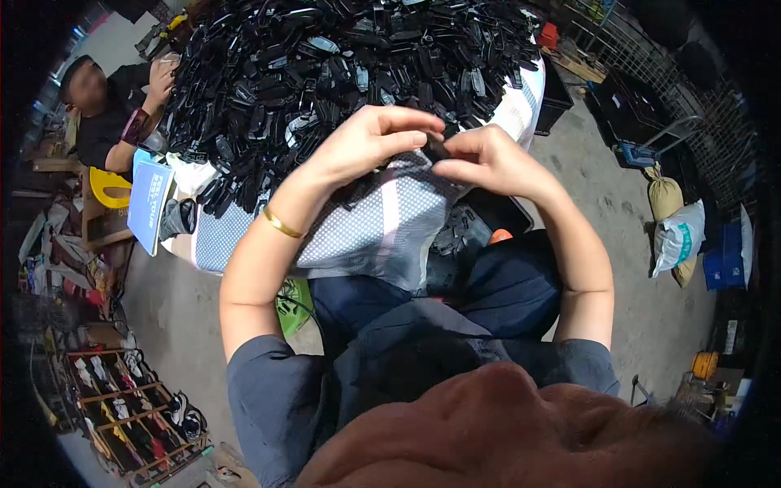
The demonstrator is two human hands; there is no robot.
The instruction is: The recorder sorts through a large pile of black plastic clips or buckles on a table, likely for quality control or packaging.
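With the clock centred on the dark piece, the left hand lies at nine o'clock, its thumb and forefinger reaching to the piece's near edge; I cannot tell whether they clasp it or only touch it. The piece itself sits between the two sets of fingertips, just over the dotted cloth and beside the heap of black clips. The right hand, at about three o'clock, pinches the piece between thumb and forefinger.

Now taking the whole view as the dial: at ten o'clock a co-worker's hand meets the heap's edge, and what it holds, if anything, is unclear. At eight, a green basin is partly covered by the left forearm and the leg. At twelve, the heap runs off the top edge. The dark piece is largely masked by fingers, so its exact shape is hard to read. Towards three, a rounded orange thing is half hidden behind the knee.
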